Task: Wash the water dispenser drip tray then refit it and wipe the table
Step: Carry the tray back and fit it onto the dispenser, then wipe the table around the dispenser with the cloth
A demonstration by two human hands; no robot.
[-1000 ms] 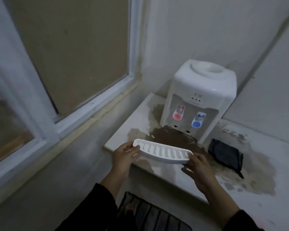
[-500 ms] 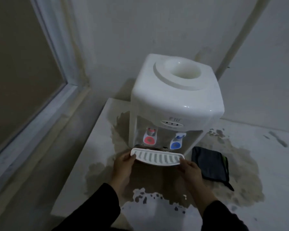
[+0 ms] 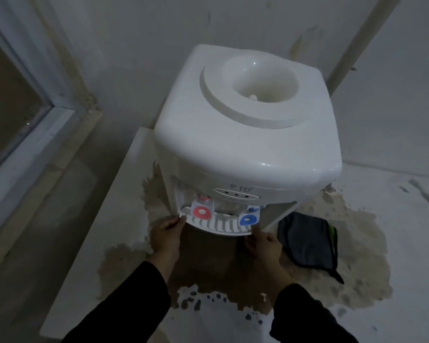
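The white slotted drip tray (image 3: pixel 221 225) sits at the foot of the white water dispenser (image 3: pixel 248 137), under the red tap (image 3: pixel 201 212) and the blue tap (image 3: pixel 248 219). My left hand (image 3: pixel 165 235) grips the tray's left end. My right hand (image 3: pixel 264 242) holds its right end, the forefinger stretched along the rim. The white table (image 3: pixel 394 219) carries a large brown wet stain (image 3: pixel 223 271) in front of and around the dispenser. A dark folded cloth (image 3: pixel 308 240) lies on the table just right of my right hand.
The dispenser stands in a corner against pale walls. A white-framed window (image 3: pixel 22 134) is on the left beyond the table's left edge. A pipe (image 3: pixel 352 43) runs up the wall behind the dispenser.
Both hands carried the tray from the table's front edge in to the dispenser's base, under the taps. My head came closer and now looks down on the dispenser's top.
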